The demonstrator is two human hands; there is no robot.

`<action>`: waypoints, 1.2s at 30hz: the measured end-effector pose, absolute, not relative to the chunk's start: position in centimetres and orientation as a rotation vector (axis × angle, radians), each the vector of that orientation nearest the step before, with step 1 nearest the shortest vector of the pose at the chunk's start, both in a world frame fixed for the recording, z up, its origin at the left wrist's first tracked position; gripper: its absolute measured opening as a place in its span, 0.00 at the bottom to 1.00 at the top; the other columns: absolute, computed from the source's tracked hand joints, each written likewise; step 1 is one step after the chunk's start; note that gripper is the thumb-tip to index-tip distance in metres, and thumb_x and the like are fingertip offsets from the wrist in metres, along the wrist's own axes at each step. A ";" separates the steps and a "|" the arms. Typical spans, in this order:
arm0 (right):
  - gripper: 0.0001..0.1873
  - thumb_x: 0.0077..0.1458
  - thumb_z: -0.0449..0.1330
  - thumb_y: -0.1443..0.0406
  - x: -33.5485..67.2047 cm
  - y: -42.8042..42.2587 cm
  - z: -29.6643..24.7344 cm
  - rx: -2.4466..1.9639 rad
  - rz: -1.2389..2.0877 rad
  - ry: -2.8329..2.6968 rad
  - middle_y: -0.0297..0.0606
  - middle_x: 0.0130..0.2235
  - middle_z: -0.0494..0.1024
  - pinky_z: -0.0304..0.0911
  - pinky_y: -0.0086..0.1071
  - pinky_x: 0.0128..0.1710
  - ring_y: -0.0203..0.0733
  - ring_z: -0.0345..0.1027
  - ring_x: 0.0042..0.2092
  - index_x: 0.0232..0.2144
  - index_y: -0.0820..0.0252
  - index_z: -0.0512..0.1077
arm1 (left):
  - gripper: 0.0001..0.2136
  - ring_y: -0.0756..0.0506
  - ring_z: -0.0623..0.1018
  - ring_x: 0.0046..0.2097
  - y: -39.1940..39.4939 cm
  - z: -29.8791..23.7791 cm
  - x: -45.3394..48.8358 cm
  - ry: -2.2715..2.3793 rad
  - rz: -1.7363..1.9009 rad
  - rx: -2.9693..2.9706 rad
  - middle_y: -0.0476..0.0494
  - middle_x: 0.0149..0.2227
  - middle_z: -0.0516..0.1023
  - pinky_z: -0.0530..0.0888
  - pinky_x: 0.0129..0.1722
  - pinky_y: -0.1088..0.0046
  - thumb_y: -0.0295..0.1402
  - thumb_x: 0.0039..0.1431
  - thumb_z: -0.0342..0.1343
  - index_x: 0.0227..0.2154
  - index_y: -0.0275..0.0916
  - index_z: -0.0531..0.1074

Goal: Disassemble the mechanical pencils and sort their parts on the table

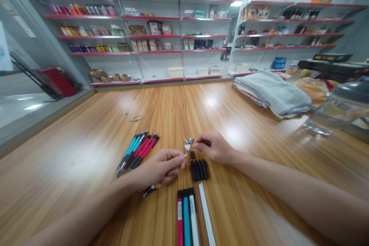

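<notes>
My left hand [163,168] is closed around a thin pen part; its metal tip sticks out to the right and a dark end shows below the palm. My right hand [213,147] pinches at small pieces beside a cluster of silver pen tips [189,140]. Between the hands lies a row of black grip sleeves [199,170]. A bundle of assembled teal and red pens [137,152] rests left of my left hand. Near me lie pen barrels in red, teal and white [186,217] and white refill tubes [206,213].
The wooden table [86,153] carries folded striped cloths [273,92] and a clear lidded jar [340,107] at the right. A small metal ring [136,118] lies farther back. Store shelves [150,34] with packaged goods line the rear wall.
</notes>
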State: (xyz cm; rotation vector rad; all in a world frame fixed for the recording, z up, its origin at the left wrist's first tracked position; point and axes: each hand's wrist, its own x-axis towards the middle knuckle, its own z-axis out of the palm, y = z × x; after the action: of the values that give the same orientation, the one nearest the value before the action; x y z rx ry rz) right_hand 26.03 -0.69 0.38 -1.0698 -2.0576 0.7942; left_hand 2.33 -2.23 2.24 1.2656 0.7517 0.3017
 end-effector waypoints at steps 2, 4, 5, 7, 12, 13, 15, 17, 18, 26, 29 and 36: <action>0.14 0.59 0.56 0.57 26.8 0.2 0.2 -1.103 0.804 -2.113 0.34 0.27 0.72 0.55 0.26 0.27 0.32 0.60 0.27 0.33 0.64 0.73 | 0.16 0.58 0.51 0.16 -2.3 2.2 2.3 0.762 0.331 1.233 0.58 0.20 0.53 0.50 0.10 0.85 0.48 0.61 0.50 0.32 0.39 0.63; 0.13 0.58 0.57 0.58 27.3 0.7 0.2 -1.095 0.791 -2.205 0.35 0.29 0.74 0.57 0.26 0.30 0.33 0.63 0.29 0.33 0.63 0.74 | 0.16 0.58 0.52 0.16 -2.3 2.2 2.3 0.764 0.345 1.212 0.57 0.21 0.55 0.50 0.10 0.86 0.48 0.60 0.50 0.32 0.38 0.63; 0.12 0.57 0.58 0.59 27.5 0.9 0.2 -1.073 0.773 -2.254 0.36 0.30 0.75 0.58 0.26 0.32 0.34 0.64 0.31 0.33 0.63 0.74 | 0.16 0.58 0.52 0.16 -2.3 2.2 2.3 0.763 0.350 1.207 0.57 0.22 0.56 0.50 0.10 0.86 0.48 0.60 0.51 0.32 0.38 0.64; 0.09 0.56 0.59 0.62 27.6 1.0 0.4 -1.006 0.723 -2.338 0.37 0.33 0.76 0.59 0.27 0.36 0.36 0.67 0.34 0.32 0.62 0.75 | 0.16 0.58 0.52 0.15 -2.3 2.1 2.3 0.763 0.357 1.203 0.56 0.22 0.58 0.50 0.10 0.86 0.48 0.59 0.51 0.32 0.38 0.64; 0.05 0.55 0.59 0.66 27.7 0.9 0.7 -0.901 0.664 -2.433 0.37 0.35 0.76 0.60 0.29 0.38 0.37 0.68 0.37 0.33 0.60 0.75 | 0.16 0.59 0.52 0.14 -2.3 2.0 2.4 0.779 0.388 1.216 0.55 0.22 0.62 0.51 0.09 0.85 0.48 0.60 0.51 0.32 0.38 0.65; 0.05 0.55 0.59 0.68 27.8 0.8 0.7 -0.894 0.662 -2.442 0.37 0.35 0.75 0.60 0.29 0.39 0.37 0.68 0.37 0.34 0.60 0.75 | 0.16 0.59 0.52 0.14 -2.3 1.9 2.5 0.779 0.406 1.215 0.55 0.23 0.63 0.51 0.09 0.85 0.48 0.60 0.50 0.32 0.37 0.65; 0.06 0.54 0.58 0.71 27.9 0.8 0.8 -0.886 0.647 -2.455 0.37 0.35 0.75 0.60 0.29 0.39 0.37 0.68 0.37 0.34 0.60 0.75 | 0.16 0.59 0.51 0.14 -2.3 1.8 2.5 0.783 0.459 1.199 0.54 0.23 0.64 0.51 0.09 0.85 0.47 0.60 0.50 0.31 0.37 0.64; 0.08 0.53 0.57 0.72 27.9 0.8 0.8 -0.880 0.627 -2.456 0.36 0.35 0.74 0.60 0.29 0.39 0.37 0.67 0.37 0.34 0.60 0.75 | 0.16 0.59 0.50 0.14 -2.2 1.6 2.6 0.789 0.537 1.186 0.55 0.21 0.62 0.50 0.09 0.85 0.47 0.61 0.49 0.31 0.37 0.64; 0.08 0.53 0.57 0.73 27.9 0.8 0.8 -0.877 0.621 -2.451 0.36 0.35 0.74 0.59 0.28 0.38 0.36 0.67 0.36 0.34 0.60 0.75 | 0.16 0.59 0.49 0.14 -2.2 1.5 2.6 0.793 0.575 1.188 0.57 0.19 0.60 0.51 0.09 0.85 0.47 0.62 0.48 0.31 0.37 0.65; 0.09 0.48 0.59 0.71 27.9 1.0 0.9 -1.017 0.620 -2.351 0.33 0.29 0.71 0.56 0.26 0.28 0.32 0.60 0.27 0.34 0.62 0.74 | 0.17 0.58 0.50 0.13 -2.2 1.0 3.1 0.887 0.670 1.247 0.54 0.19 0.64 0.52 0.08 0.84 0.47 0.61 0.49 0.33 0.36 0.66; 0.05 0.48 0.60 0.70 28.1 1.0 0.8 -1.041 0.594 -2.366 0.34 0.28 0.72 0.55 0.25 0.28 0.32 0.61 0.27 0.30 0.63 0.74 | 0.17 0.59 0.52 0.14 -2.3 1.0 3.2 0.897 0.670 1.277 0.51 0.23 0.68 0.53 0.08 0.84 0.48 0.60 0.49 0.33 0.36 0.65; 0.03 0.49 0.61 0.69 28.0 0.9 0.4 -0.985 0.521 -2.392 0.34 0.28 0.74 0.56 0.26 0.29 0.33 0.64 0.28 0.30 0.61 0.74 | 0.16 0.60 0.52 0.13 -2.4 1.1 3.2 0.899 0.660 1.301 0.50 0.27 0.70 0.53 0.07 0.86 0.47 0.62 0.47 0.33 0.36 0.64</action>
State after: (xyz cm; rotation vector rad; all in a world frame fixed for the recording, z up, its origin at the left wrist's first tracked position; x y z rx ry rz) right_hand 28.03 0.92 0.43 -0.9846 -2.3923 0.5205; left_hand 3.21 -2.42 1.08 1.3011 0.8993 0.6604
